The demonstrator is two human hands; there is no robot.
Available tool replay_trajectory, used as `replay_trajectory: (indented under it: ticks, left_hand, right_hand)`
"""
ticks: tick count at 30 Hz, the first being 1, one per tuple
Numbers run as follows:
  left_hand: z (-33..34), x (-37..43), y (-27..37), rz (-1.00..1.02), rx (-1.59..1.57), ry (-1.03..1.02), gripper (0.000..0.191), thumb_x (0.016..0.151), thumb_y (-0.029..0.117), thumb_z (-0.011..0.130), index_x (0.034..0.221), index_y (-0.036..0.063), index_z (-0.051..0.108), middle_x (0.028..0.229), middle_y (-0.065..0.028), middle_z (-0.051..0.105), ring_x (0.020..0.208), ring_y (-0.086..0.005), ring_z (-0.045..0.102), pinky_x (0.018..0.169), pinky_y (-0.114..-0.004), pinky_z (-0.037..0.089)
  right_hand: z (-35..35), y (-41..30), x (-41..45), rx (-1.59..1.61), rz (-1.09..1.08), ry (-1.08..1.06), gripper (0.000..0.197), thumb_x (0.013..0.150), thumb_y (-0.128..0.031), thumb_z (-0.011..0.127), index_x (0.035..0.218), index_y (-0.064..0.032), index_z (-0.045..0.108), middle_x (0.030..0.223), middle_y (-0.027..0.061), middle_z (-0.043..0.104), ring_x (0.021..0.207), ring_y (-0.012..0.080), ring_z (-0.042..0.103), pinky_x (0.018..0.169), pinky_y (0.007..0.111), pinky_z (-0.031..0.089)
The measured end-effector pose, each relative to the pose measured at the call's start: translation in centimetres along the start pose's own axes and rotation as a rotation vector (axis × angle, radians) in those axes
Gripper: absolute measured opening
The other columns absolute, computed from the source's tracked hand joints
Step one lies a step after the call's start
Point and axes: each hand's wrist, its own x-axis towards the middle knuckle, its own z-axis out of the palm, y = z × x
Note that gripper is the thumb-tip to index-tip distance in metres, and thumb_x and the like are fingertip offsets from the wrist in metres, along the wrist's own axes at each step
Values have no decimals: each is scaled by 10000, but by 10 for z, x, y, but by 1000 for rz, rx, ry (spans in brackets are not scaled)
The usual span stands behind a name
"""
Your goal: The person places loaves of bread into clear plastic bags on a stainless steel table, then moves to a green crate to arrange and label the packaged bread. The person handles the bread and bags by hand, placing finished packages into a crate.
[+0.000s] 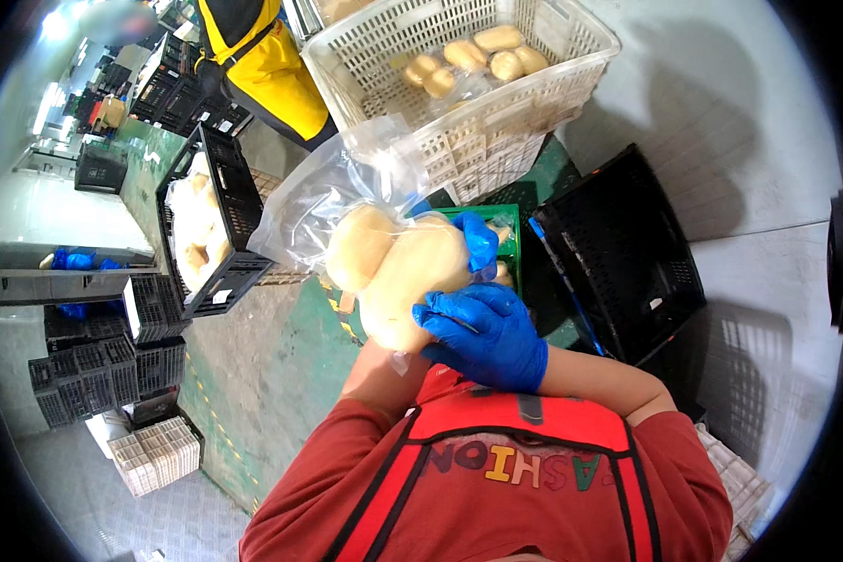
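Note:
A clear plastic bag holds large, smooth, pale yellow food pieces that look like peeled vegetables. My right hand, in a blue glove, presses its fingers on the bag's near right side. My left hand, also blue-gloved, supports the bag from behind; its palm is hidden, and curled fingers show at the far right edge. Beyond the bag stands a white perforated plastic crate with several similar bagged pieces. A green crate, partly hidden behind my hands, also has pale pieces in it.
A black crate of bagged pale pieces stands at left. An empty-looking black crate leans at right by the pale wall. Beside the white crate stands a person in yellow workwear. Stacked black crates and white crates are lower left.

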Motion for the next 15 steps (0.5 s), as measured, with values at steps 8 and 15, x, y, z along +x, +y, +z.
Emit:
replay_trajectory:
  ticks: [8,15]
  left_hand:
    - [13,9,-53,-131,-463,-40,283,884,268,383,1125,124,412,1071,-73,475,993,-174,461,877,-304,375]
    - [21,21,-76,-164,-418,-136,335,894,276,368,1193,126,390,1168,-57,456,1083,-155,429,921,-283,344]
  right_hand:
    - [-2,10,5,-51,115,7,508,648,-259,685,1115,-144,523,1080,25,514,879,204,514,760,328,413]
    - [-6,23,4,-2,222,17,522,693,-272,657,1172,-148,490,1119,51,499,905,247,500,763,361,405]
